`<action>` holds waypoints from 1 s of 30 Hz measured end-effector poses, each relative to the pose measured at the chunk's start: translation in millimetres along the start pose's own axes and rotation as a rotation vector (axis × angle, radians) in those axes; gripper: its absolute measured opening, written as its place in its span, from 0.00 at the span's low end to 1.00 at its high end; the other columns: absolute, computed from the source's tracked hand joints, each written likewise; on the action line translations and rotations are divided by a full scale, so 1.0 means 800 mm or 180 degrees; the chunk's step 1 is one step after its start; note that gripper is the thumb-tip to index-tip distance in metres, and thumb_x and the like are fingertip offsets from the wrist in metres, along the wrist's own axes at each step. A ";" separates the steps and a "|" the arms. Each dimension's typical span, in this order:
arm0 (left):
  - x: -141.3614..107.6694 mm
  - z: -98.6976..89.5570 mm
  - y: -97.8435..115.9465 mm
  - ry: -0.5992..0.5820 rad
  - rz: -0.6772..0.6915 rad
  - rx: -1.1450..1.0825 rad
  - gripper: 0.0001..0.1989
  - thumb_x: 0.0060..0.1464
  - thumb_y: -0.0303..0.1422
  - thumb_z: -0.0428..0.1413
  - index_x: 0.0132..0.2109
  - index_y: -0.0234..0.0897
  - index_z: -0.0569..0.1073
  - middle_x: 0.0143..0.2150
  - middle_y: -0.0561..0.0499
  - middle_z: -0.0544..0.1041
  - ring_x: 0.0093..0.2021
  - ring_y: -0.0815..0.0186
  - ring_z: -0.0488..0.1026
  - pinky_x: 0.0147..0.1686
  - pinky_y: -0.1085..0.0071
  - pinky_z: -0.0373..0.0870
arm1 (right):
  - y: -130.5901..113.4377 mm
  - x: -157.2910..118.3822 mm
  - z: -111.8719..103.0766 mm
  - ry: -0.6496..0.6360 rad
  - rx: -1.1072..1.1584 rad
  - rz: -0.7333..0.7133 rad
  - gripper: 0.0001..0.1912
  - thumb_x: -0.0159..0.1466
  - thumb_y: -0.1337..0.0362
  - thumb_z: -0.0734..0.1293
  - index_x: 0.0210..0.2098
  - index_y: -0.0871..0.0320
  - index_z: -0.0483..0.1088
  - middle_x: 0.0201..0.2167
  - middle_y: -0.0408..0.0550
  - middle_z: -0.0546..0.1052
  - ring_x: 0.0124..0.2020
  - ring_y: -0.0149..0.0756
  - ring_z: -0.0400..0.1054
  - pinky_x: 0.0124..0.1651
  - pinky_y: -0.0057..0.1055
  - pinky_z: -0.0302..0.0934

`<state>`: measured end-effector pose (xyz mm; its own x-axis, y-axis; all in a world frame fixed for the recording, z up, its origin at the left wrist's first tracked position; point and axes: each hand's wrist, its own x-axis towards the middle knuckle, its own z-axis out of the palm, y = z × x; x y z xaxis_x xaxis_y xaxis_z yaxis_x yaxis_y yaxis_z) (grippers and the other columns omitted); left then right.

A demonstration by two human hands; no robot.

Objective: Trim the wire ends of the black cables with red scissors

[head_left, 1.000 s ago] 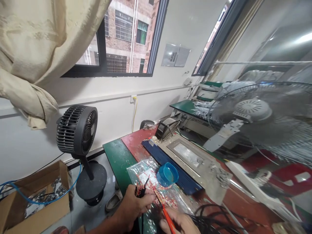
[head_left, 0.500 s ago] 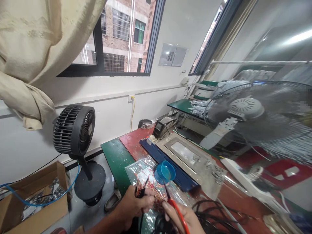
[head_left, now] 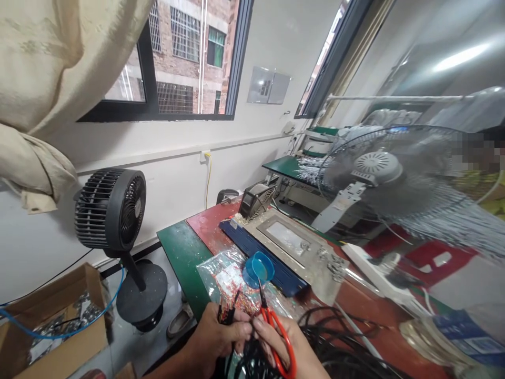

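My left hand point(head_left: 216, 334) is closed on black cables point(head_left: 226, 315), whose stripped-looking ends stick up past the fingers. My right hand point(head_left: 290, 339) grips red-handled scissors point(head_left: 291, 345), blades pointing up and away from me. Thumbs and fingertips of both hands almost meet over a dark cable bundle point(head_left: 256, 363); what is pinched between them is too small to make out. Just beyond lies a clear plastic bag point(head_left: 209, 268) strewn with tiny red and yellow bits. A blue round tub point(head_left: 252, 273) stands on the bag, beyond the scissor tips.
A grey metal plate point(head_left: 272, 218) and a dark blue strip point(head_left: 252, 252) lie across the red and green table point(head_left: 175, 252). Black cables point(head_left: 331, 326) coil at right. A large fan point(head_left: 379, 168) spins on the right; a black fan point(head_left: 114, 210) and cardboard box point(head_left: 90, 295) stand left.
The view has shifted slightly, sliding the scene left. My right hand has turned the scissors more upright, showing their red handle loops, and moved closer to my left hand.
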<state>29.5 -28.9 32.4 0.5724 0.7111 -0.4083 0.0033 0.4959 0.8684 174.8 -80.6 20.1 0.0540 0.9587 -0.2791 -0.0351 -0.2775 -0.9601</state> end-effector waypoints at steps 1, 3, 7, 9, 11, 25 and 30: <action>0.001 0.000 -0.002 0.0027 0.0012 0.0021 0.22 0.35 0.48 0.63 0.28 0.31 0.72 0.14 0.56 0.67 0.12 0.79 0.51 0.14 0.75 0.40 | -0.001 -0.001 0.001 0.0038 -0.0049 -0.0022 0.26 0.51 0.41 0.65 0.18 0.58 0.60 0.09 0.34 0.58 0.11 0.21 0.48 0.16 0.22 0.41; 0.003 0.000 -0.006 0.0031 0.0053 0.0080 0.21 0.36 0.48 0.62 0.26 0.31 0.71 0.13 0.57 0.65 0.11 0.79 0.50 0.13 0.75 0.40 | -0.004 -0.002 0.004 0.0123 -0.0113 -0.0077 0.26 0.50 0.42 0.66 0.17 0.59 0.59 0.10 0.34 0.57 0.12 0.20 0.48 0.17 0.22 0.40; 0.006 -0.001 -0.011 -0.0043 0.0082 0.0033 0.21 0.38 0.48 0.60 0.26 0.32 0.70 0.13 0.57 0.65 0.10 0.80 0.47 0.12 0.75 0.38 | -0.004 -0.002 0.008 0.0173 0.0123 0.0028 0.26 0.52 0.41 0.65 0.18 0.59 0.61 0.09 0.35 0.59 0.11 0.20 0.50 0.16 0.21 0.41; 0.007 -0.002 -0.011 -0.0085 0.0078 0.0000 0.21 0.38 0.48 0.60 0.27 0.32 0.71 0.12 0.57 0.65 0.10 0.79 0.47 0.12 0.75 0.38 | -0.001 -0.001 0.008 0.0152 0.0329 0.0136 0.27 0.53 0.40 0.62 0.17 0.59 0.61 0.09 0.35 0.59 0.10 0.21 0.50 0.15 0.21 0.42; 0.008 -0.003 -0.011 -0.0145 0.0083 0.0015 0.21 0.38 0.48 0.60 0.26 0.31 0.71 0.12 0.57 0.64 0.10 0.79 0.48 0.12 0.75 0.38 | 0.002 0.000 0.007 0.0128 0.0416 0.0149 0.28 0.53 0.39 0.62 0.17 0.59 0.61 0.08 0.36 0.59 0.10 0.20 0.51 0.14 0.20 0.42; 0.016 -0.005 -0.021 -0.0691 0.0191 -0.0524 0.19 0.42 0.48 0.58 0.26 0.33 0.69 0.14 0.57 0.64 0.12 0.79 0.50 0.12 0.75 0.37 | 0.010 0.006 0.007 -0.0305 0.0616 -0.0005 0.28 0.54 0.40 0.62 0.19 0.61 0.63 0.09 0.36 0.61 0.07 0.18 0.51 0.11 0.18 0.44; 0.017 -0.005 -0.017 -0.0768 0.0422 -0.0174 0.22 0.42 0.50 0.57 0.26 0.32 0.69 0.13 0.57 0.63 0.11 0.79 0.49 0.11 0.74 0.39 | 0.004 0.002 0.007 -0.0072 0.0599 0.0108 0.31 0.53 0.38 0.61 0.15 0.60 0.62 0.08 0.35 0.59 0.07 0.18 0.50 0.10 0.18 0.45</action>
<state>34.0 -24.0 13.6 0.7437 0.6355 -0.2075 -0.1251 0.4372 0.8906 168.8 -79.6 17.0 0.0272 0.9508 -0.3088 -0.2226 -0.2954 -0.9291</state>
